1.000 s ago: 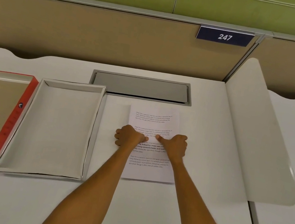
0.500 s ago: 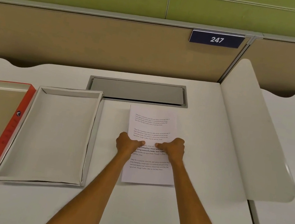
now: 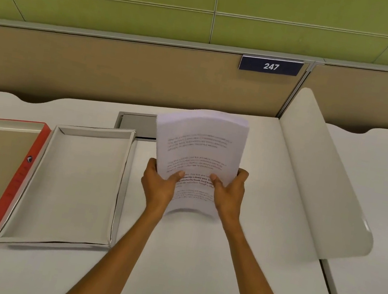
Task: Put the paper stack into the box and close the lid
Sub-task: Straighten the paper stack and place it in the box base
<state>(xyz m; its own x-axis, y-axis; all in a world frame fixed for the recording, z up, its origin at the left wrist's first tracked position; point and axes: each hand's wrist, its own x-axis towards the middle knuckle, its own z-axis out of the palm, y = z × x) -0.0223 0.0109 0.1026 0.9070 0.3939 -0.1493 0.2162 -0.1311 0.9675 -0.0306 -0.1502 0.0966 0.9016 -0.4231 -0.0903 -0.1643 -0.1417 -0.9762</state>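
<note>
We hold the paper stack (image 3: 199, 155) with both hands, the left hand (image 3: 159, 187) clasping its left edge and the right hand (image 3: 229, 195) its right edge, thumbs pressed on the printed top sheet, the stack tilted up and bowed above the middle of the desk (image 3: 194, 262). The open box (image 3: 71, 185) lies just beside it toward the desk's left edge, with bare desk between them. The lid (image 3: 14, 183) is cut off at the left; our other fingers are hidden behind the stack.
</note>
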